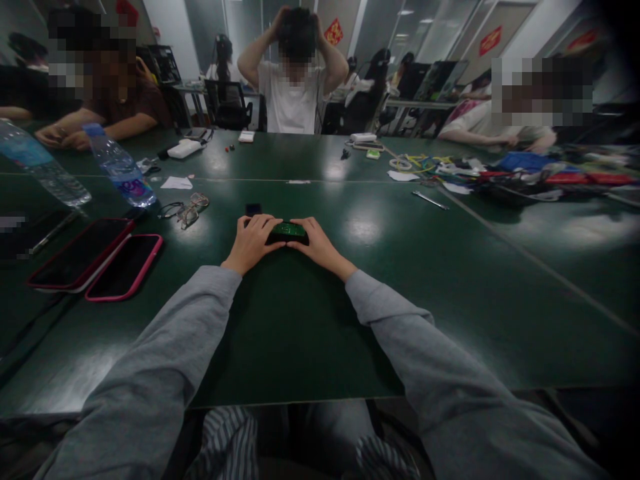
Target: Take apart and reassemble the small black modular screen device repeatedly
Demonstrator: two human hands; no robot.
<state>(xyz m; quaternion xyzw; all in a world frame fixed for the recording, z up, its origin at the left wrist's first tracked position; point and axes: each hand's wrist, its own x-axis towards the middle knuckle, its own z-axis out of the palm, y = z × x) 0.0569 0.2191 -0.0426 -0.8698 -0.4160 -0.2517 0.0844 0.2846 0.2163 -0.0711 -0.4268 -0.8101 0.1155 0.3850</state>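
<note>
Between my two hands is a small dark object with a shiny green top face (290,230) that looks like a circuit board; its exact kind is not clear. My left hand (251,241) grips its left end, fingers over the far side and thumb along the near edge. On the opposite end, my right hand (321,245) holds it the same way, with the two thumb tips close together. It is on or just above the dark green table (300,333). A small dark square piece (253,209) lies just beyond my left fingers.
Left of my hands lie glasses (189,212), a pink-edged phone (125,268) and a larger red-edged device (83,253). Two water bottles (123,170) stand behind them. At right are a wrench (430,200) and tangled cables (500,175). People sit across the table.
</note>
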